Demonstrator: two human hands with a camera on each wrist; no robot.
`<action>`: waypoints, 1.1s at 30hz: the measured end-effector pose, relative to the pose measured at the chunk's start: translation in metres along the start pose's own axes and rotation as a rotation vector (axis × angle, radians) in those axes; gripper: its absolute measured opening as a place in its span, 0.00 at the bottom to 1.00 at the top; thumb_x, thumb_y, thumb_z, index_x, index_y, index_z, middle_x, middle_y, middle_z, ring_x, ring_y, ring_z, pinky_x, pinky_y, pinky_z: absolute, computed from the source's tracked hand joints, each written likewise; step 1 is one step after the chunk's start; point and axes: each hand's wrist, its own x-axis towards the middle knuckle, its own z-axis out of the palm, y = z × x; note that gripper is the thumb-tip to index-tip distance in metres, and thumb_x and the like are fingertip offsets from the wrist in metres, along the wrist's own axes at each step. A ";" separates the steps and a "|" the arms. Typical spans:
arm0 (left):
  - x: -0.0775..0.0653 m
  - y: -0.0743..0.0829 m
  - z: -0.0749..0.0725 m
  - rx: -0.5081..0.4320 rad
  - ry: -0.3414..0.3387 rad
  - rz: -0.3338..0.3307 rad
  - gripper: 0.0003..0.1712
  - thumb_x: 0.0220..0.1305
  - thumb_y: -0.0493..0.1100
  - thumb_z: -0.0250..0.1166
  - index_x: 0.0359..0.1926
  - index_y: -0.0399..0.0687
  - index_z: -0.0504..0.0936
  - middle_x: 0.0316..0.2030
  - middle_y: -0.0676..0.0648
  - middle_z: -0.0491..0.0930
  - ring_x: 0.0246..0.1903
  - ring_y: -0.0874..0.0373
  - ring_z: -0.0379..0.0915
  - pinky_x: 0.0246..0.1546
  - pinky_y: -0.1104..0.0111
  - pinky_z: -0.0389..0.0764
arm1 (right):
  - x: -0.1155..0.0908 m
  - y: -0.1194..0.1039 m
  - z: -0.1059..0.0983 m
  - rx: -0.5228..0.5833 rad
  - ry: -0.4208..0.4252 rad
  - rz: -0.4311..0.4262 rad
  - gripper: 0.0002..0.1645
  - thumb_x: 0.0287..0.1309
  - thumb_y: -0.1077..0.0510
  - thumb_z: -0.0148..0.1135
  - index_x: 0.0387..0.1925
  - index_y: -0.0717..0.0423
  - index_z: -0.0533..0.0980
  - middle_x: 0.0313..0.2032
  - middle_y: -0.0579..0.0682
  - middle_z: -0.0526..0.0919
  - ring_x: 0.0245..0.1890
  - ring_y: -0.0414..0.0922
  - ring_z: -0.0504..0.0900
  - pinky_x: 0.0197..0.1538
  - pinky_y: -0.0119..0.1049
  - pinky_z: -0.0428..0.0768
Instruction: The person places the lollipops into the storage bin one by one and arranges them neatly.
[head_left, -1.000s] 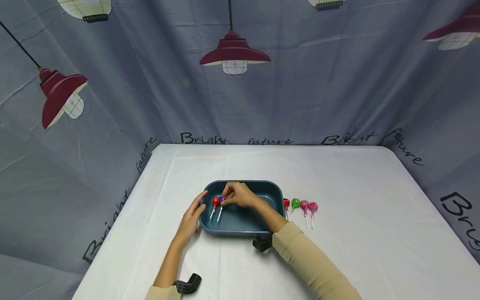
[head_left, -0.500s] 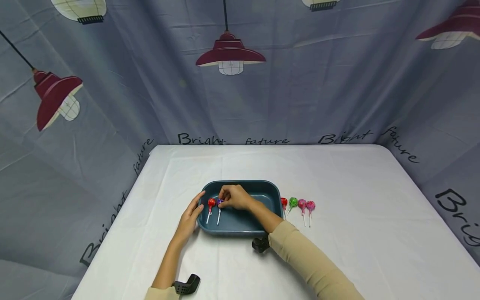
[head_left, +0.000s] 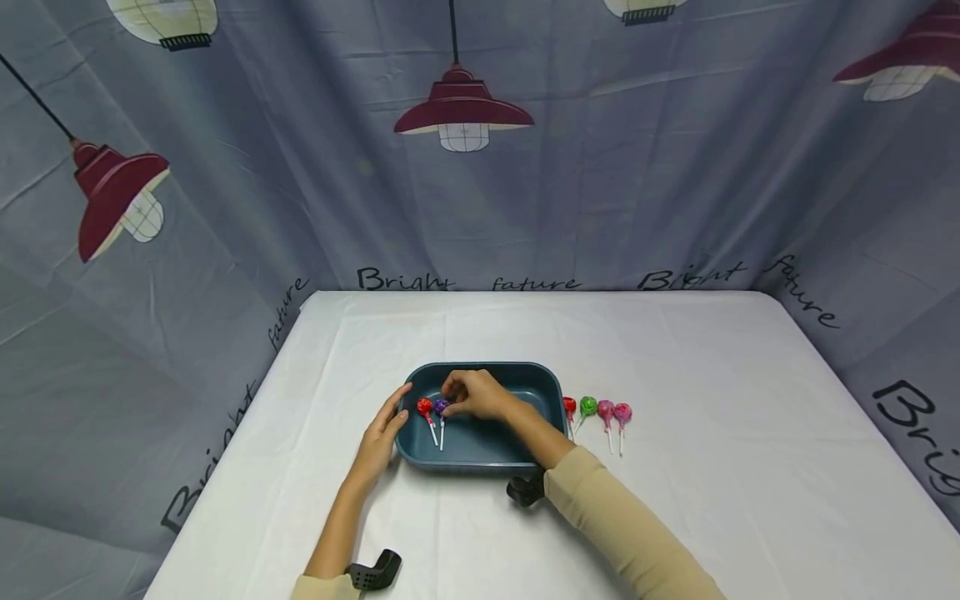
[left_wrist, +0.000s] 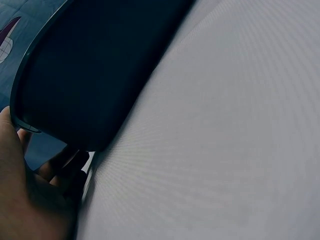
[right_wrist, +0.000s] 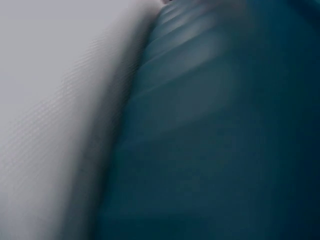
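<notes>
In the head view, a dark teal tray stands on the white-covered table. My right hand reaches over it and pinches the wrapped head of a purple lollipop, whose white stick points toward me. Beside it on the left lies a red lollipop inside the tray. My left hand rests against the tray's left end, fingers spread and fingertips at the rim. The left wrist view shows that hand's thumb by the rim and its other fingers along the outer wall. In the right wrist view only the blurred tray wall shows; the fingers are hidden.
Just right of the tray, a row of lollipops lies on the table: a red one, a green one and two pink ones. A printed grey curtain hangs behind the table and at both sides.
The red lollipop's stick has swung from pointing down-left to down-right, toward the purple one's stick. My right hand stays at the purple lollipop; the left hand stays at the tray's end.
</notes>
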 end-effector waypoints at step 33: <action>0.000 -0.001 0.000 0.010 -0.007 0.023 0.25 0.71 0.43 0.47 0.68 0.56 0.61 0.68 0.47 0.53 0.68 0.51 0.44 0.65 0.54 0.49 | -0.138 0.033 -0.129 0.119 0.259 0.186 0.23 0.59 0.48 0.60 0.52 0.55 0.73 0.51 0.57 0.76 0.49 0.54 0.75 0.51 0.52 0.73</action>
